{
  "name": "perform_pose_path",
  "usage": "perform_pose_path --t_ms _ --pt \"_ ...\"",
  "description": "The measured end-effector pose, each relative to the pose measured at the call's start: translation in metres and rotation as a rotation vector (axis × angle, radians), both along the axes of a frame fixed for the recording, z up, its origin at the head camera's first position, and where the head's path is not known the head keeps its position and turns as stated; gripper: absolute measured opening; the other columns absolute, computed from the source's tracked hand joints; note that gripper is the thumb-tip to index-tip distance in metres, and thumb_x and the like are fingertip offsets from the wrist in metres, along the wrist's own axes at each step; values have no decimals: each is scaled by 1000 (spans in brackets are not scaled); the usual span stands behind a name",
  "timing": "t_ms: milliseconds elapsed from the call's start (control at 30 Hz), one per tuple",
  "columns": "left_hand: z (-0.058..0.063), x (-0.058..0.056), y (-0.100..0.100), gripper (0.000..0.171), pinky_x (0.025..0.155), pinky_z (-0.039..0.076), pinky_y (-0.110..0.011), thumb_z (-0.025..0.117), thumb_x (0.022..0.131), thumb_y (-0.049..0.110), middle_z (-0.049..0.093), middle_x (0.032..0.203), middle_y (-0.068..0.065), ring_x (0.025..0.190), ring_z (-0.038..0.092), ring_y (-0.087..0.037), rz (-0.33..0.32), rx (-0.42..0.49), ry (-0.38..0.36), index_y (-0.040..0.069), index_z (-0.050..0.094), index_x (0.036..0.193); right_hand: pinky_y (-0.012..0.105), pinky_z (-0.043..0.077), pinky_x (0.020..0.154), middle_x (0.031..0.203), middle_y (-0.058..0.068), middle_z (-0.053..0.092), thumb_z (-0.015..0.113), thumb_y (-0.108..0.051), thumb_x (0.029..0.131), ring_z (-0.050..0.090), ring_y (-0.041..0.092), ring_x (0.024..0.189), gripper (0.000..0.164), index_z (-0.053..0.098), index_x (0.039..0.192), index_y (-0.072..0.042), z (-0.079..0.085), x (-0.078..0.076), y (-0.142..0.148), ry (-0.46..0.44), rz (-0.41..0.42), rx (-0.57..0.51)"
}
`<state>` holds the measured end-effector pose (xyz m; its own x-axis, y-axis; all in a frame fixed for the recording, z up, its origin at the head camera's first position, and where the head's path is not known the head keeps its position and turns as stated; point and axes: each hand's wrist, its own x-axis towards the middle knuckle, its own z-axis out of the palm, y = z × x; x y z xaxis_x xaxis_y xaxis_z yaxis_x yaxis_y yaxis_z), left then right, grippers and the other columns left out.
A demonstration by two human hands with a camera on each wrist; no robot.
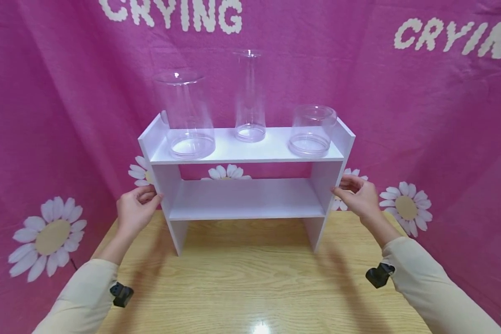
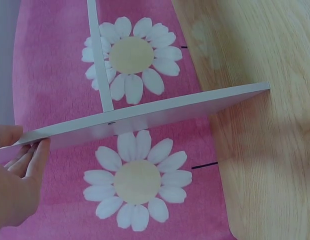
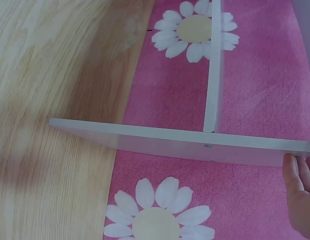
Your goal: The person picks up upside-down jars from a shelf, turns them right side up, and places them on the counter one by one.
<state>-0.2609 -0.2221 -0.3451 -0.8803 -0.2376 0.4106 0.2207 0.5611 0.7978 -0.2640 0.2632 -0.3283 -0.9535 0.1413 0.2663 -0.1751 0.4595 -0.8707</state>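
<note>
A white two-tier shelf [image 1: 246,198] stands upright on the wooden table. My left hand [image 1: 137,208] grips its left side panel at mid-height, thumb at the front edge and fingers along the outer face. On the opposite side panel, my right hand [image 1: 359,197] holds on at about the same height. The left wrist view shows the left hand [image 2: 17,182] at that panel's edge; in the right wrist view the right hand [image 3: 301,192] is partly cut off. On the top board stand a wide clear cylinder [image 1: 188,116], a tall narrow one [image 1: 250,97] and a short one [image 1: 313,132].
Light wooden table [image 1: 246,283] extends in front of the shelf. Behind and to both sides hangs a pink cloth [image 1: 87,93] with white daisies and lettering. The clear cylinders stand apart from one another, between the shelf's raised ends.
</note>
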Motion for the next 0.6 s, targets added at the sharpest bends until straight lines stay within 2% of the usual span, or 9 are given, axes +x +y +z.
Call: perform_pose_path --t_ms 333,600 --pt "-1 2 8 34 59 44 2 68 85 8 67 106 -29 63 47 30 -15 41 -43 -11 65 113 6 48 64 74 -36 56 70 -11 85 55 -16 74 47 54 124 11 -2 3 9 20 -1 -6" --pt "1 1 16 33 60 46 1 67 85 8 67 107 -30 64 48 29 -41 74 -52 -10 64 113 6 48 64 74 -37 55 70 -15 86 54 -17 75 45 56 121 10 -1 5 17 37 -30 43"
